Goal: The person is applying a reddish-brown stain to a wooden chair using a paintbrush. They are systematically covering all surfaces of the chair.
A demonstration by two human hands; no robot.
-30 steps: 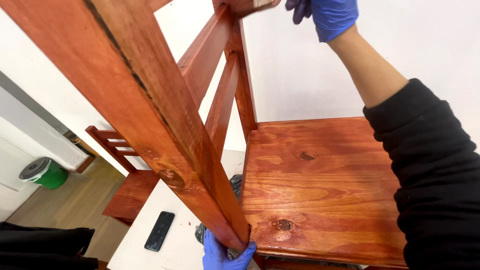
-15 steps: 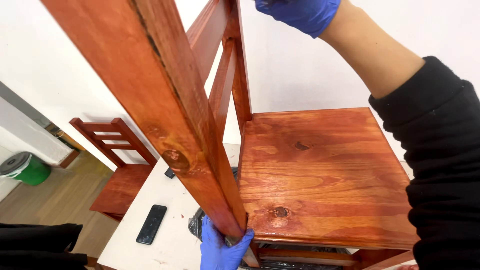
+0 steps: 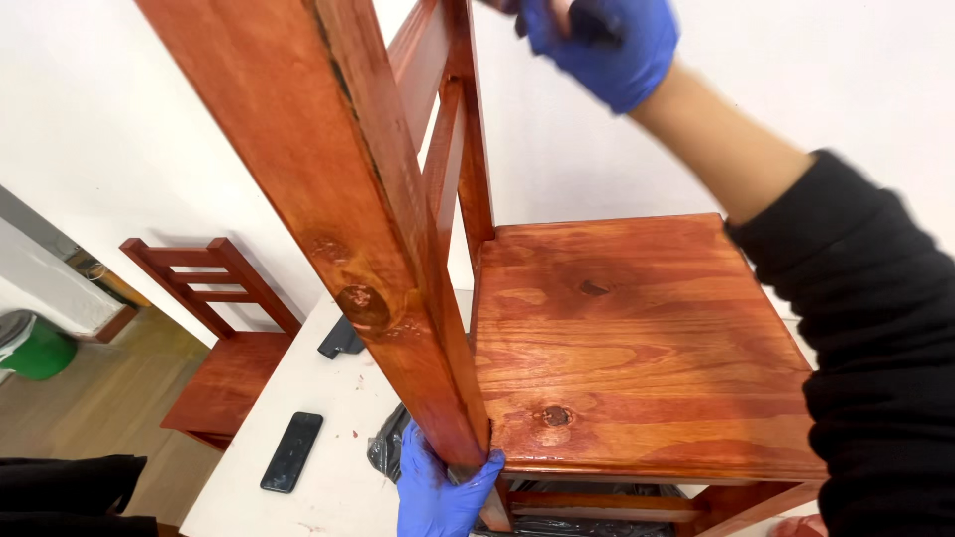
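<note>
A red-brown stained wooden chair [image 3: 637, 338] stands on a white table [image 3: 328, 467], its seat facing up and its backrest rising toward the camera. My left hand [image 3: 443, 487], in a blue glove, grips the near back post where it meets the seat. My right hand [image 3: 597, 40], also in a blue glove, is up at the top of the backrest, fingers closed around something dark that I cannot make out. A black sleeve covers my right arm.
A second stained chair [image 3: 214, 328] stands on the floor at the left. A black phone [image 3: 291, 450], a dark object [image 3: 341, 338] and crumpled black plastic [image 3: 390, 447] lie on the table. A green bin [image 3: 40, 348] sits at the far left.
My right hand has moved down and left along the top of the backrest. The view has shifted, so the chair looks closer. My left hand keeps its grip on the post.
</note>
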